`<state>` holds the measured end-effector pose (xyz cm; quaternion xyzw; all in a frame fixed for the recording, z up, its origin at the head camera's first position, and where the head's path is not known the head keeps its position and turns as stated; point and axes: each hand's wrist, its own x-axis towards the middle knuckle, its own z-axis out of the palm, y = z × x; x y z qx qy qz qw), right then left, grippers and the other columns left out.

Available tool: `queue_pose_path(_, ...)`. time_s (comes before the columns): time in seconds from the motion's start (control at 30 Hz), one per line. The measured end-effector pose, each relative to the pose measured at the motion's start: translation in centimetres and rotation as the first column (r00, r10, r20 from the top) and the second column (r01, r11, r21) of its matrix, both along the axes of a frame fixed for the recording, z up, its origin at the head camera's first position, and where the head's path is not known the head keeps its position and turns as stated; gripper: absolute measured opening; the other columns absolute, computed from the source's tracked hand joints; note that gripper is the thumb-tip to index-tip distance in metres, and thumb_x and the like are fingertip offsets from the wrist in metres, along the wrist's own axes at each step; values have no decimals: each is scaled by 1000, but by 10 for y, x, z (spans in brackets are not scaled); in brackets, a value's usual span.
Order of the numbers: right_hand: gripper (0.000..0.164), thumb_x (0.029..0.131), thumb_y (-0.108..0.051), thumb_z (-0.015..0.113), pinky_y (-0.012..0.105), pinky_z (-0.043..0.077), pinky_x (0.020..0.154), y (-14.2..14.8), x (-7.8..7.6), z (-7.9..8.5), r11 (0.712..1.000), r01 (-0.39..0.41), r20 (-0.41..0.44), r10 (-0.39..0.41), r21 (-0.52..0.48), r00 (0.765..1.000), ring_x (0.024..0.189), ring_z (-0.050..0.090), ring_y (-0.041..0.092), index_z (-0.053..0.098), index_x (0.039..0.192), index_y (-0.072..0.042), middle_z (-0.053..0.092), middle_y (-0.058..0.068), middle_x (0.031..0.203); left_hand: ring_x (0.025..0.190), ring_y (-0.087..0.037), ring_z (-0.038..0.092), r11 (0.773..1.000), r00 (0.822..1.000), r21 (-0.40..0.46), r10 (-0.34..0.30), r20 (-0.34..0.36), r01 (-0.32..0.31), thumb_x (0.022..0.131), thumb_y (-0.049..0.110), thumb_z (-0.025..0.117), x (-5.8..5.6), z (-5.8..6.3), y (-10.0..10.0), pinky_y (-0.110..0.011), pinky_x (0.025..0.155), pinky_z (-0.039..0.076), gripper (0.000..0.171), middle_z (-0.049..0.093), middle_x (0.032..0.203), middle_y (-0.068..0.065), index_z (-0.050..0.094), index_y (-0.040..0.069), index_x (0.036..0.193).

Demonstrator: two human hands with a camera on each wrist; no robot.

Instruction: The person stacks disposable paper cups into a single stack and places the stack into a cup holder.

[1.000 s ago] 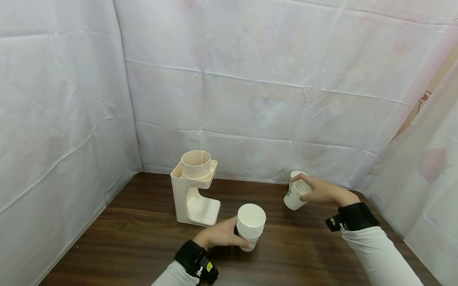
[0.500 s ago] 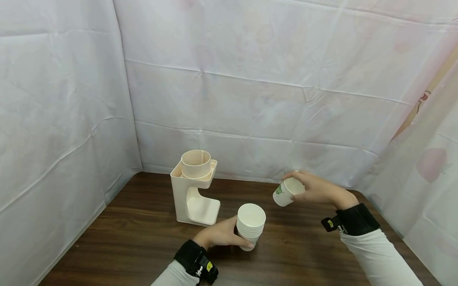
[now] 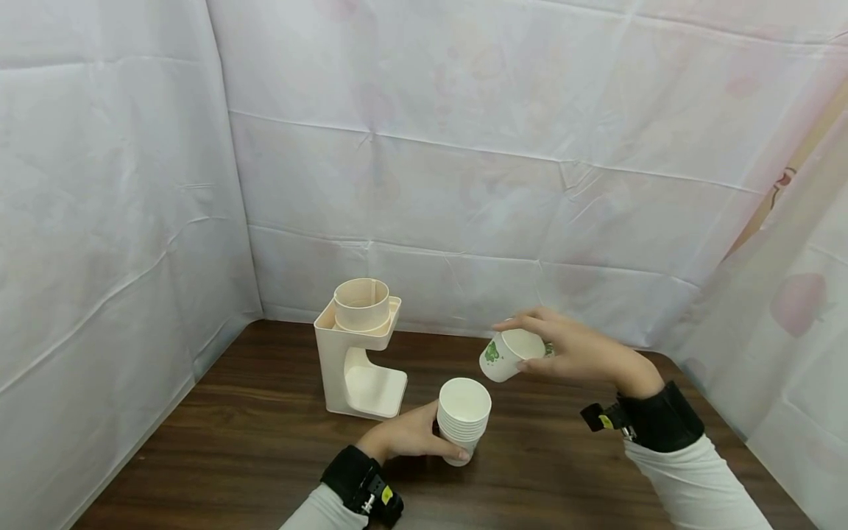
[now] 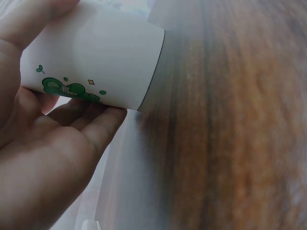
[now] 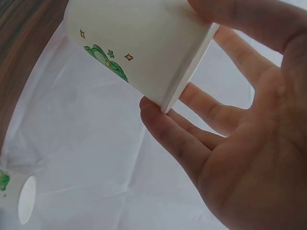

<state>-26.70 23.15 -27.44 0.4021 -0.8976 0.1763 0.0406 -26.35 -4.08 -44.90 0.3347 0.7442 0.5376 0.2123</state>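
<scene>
My left hand (image 3: pixel 412 434) grips the lower part of a stack of nested white paper cups (image 3: pixel 465 408) at the front middle of the table. In the left wrist view, the bottom cup (image 4: pixel 100 52) shows a green print, and its base is close to the wood. My right hand (image 3: pixel 563 350) pinches a single paper cup (image 3: pixel 503 357) by its rim, thumb on one side and fingers on the other. That cup tilts with its mouth towards the hand, and its side (image 5: pixel 129 52) bears a green print and small stars.
Behind the right hand stands another paper cup (image 5: pixel 26 199), mostly hidden in the head view. A cream cup holder stand (image 3: pixel 334 368) with a round tube (image 3: pixel 362 305) on top is left of the stack. White curtains (image 3: pixel 424 191) enclose the dark wooden table (image 3: pixel 252 442).
My right hand has lifted one cup away from the other at the back right and carried it left, tilting it further. The left hand and the stack have stayed put.
</scene>
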Motion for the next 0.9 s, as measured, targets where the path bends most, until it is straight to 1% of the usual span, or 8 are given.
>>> queue_pose_path(0.17, 59, 84, -29, 69, 42, 49, 80, -8, 9, 5, 999, -31, -28, 32, 12, 999, 110, 45, 12, 42, 135, -42, 45, -5, 131, 110, -9, 50, 1000, 1000, -17, 15, 4, -15, 74, 25, 79, 1, 0, 0, -46, 101, 34, 73, 57, 120, 8, 37, 27, 134)
queue_pose_path(0.4, 56, 86, -31, 67, 40, 50, 77, -17, 18, 11, 995, -94, -130, 95, 17, 987, 113, 45, 13, 42, 136, -37, 46, -1, 133, 109, -9, 50, 1000, 1000, -19, 15, 6, -15, 74, 27, 79, 1, 0, -1, -46, 100, 34, 72, 57, 119, 8, 37, 27, 133)
queue_pose_path(0.5, 54, 86, -29, 67, 31, 51, 69, -22, 23, 13, 993, -119, -153, 119, 6, 981, 99, 50, 10, 44, 135, -37, 47, -3, 132, 109, -9, 51, 1000, 1000, -14, 5, 9, -5, 75, 27, 78, 1, 1, -1, -46, 100, 34, 71, 57, 119, 7, 37, 27, 133)
queue_pose_path(0.6, 52, 86, -28, 67, 26, 50, 62, -28, 27, 15, 989, -147, -152, 146, 1, 978, 92, 50, 10, 46, 134, -35, 47, -1, 132, 109, -10, 51, 1000, 1000, -7, -12, 15, 12, 76, 25, 78, 1, 1, -1, -46, 100, 35, 70, 57, 120, 7, 37, 27, 133)
queue_pose_path(0.7, 51, 87, -29, 66, 28, 52, 66, -32, 32, 16, 989, -150, -127, 150, 14, 980, 97, 50, 10, 45, 133, -35, 45, -1, 134, 108, -11, 51, 1000, 999, 5, -26, 20, 26, 76, 24, 77, 0, 2, -2, -46, 99, 35, 69, 56, 120, 6, 37, 27, 132)
queue_pose_path(0.73, 51, 88, -30, 65, 30, 52, 70, -33, 33, 16, 990, -142, -123, 144, 22, 982, 103, 48, 11, 45, 133, -37, 44, -2, 134, 109, -11, 51, 999, 999, 9, -31, 21, 31, 77, 24, 77, 0, 2, -1, -46, 99, 35, 69, 56, 120, 6, 37, 27, 133)
queue_pose_path(0.77, 50, 88, -31, 65, 31, 52, 71, -35, 35, 16, 990, -138, -110, 140, 26, 984, 104, 48, 11, 44, 133, -37, 43, -2, 135, 108, -11, 51, 999, 999, 11, -32, 20, 32, 77, 24, 77, 0, 2, -1, -46, 99, 36, 69, 56, 120, 6, 37, 27, 132)
queue_pose_path(0.9, 50, 89, -32, 64, 27, 52, 67, -38, 39, 15, 989, -148, -63, 149, 11, 987, 96, 50, 10, 43, 133, -38, 41, -3, 135, 109, -11, 51, 999, 999, 16, -40, 22, 40, 77, 24, 77, 0, 2, -1, -46, 99, 35, 69, 56, 120, 5, 36, 28, 133)
